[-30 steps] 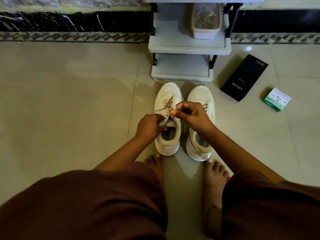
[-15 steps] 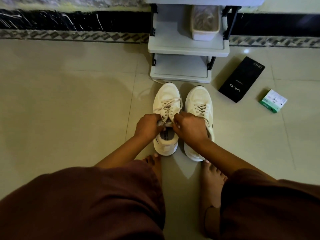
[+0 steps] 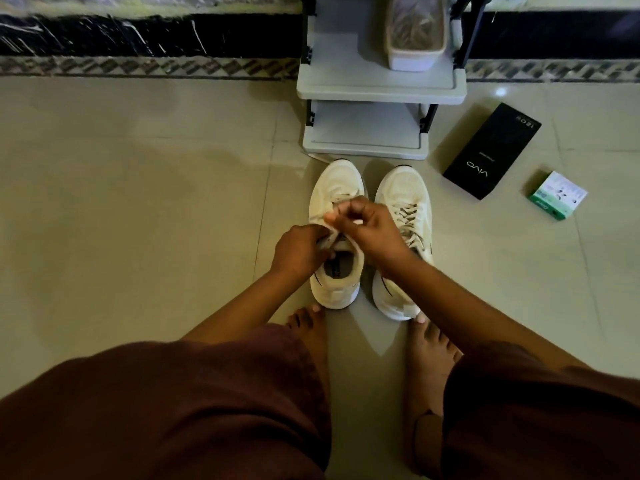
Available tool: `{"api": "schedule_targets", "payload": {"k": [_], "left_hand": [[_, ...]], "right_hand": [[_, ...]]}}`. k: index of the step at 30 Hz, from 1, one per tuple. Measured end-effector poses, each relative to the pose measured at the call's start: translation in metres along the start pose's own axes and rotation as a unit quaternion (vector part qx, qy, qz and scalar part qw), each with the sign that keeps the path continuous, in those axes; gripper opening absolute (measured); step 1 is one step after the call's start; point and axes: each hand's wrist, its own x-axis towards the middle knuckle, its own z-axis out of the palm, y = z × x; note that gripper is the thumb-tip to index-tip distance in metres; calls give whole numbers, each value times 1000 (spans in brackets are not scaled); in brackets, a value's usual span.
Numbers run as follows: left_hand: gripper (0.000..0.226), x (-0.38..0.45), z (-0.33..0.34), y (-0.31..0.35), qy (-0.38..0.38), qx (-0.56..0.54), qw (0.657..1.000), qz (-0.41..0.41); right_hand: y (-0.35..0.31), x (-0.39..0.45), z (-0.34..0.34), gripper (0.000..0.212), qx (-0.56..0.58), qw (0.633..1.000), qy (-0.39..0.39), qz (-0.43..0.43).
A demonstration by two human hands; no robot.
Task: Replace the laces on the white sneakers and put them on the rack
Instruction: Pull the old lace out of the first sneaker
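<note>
Left hand (image 3: 300, 250) has its grip pinched on the cream flat lace (image 3: 331, 231) over the left white mesh sneaker (image 3: 336, 237) on the tiled floor (image 3: 138, 209); right hand (image 3: 369, 227) pinches the same lace just above; the right white sneaker (image 3: 407, 216) sits touching beside it, laced; grey plastic shoe rack (image 3: 377, 88) stands right behind both; black rectangular phone box (image 3: 491, 150) and small green-white carton (image 3: 557, 195) lie further right.
</note>
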Motion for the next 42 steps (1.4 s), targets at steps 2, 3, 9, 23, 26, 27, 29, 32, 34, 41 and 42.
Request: {"api": "schedule_targets", "payload": {"k": [2, 3, 9, 23, 26, 27, 29, 32, 34, 41, 42], "left_hand": [[39, 1, 0, 0, -6, 16, 1000, 5], [42, 0, 0, -1, -8, 17, 1000, 7], [53, 8, -5, -4, -25, -18, 999, -15], [8, 21, -21, -15, -60, -304, 946, -101], [10, 20, -25, -16, -85, -355, 923, -125], [11, 19, -24, -14, -77, -347, 926, -124], [18, 16, -20, -11, -29, -277, 955, -100], [43, 12, -16, -4, 73, -27, 997, 9], [47, 12, -15, 3, 100, 89, 987, 85], [31, 11, 2, 8, 130, 249, 943, 180], [28, 11, 3, 7, 141, 235, 944, 184]], "right_hand": [[-12, 9, -2, 5, 83, 995, 55, -9], [-13, 14, -6, 10, 54, 995, 85, -13], [25, 13, -26, 68, -297, 952, -38, 64], [32, 5, -21, 22, -393, 918, -50, -18], [30, 4, -24, 22, -382, 922, -65, -11], [31, 3, -24, 24, -380, 922, -67, -7], [34, -2, -20, 32, -423, 903, -67, -5], [42, -6, -10, 48, -563, 823, -59, -35], [47, -7, -4, 57, -594, 800, -75, -34], [57, -13, 2, 54, -573, 816, -76, -4], [58, -13, 2, 54, -574, 815, -79, -4]]}}
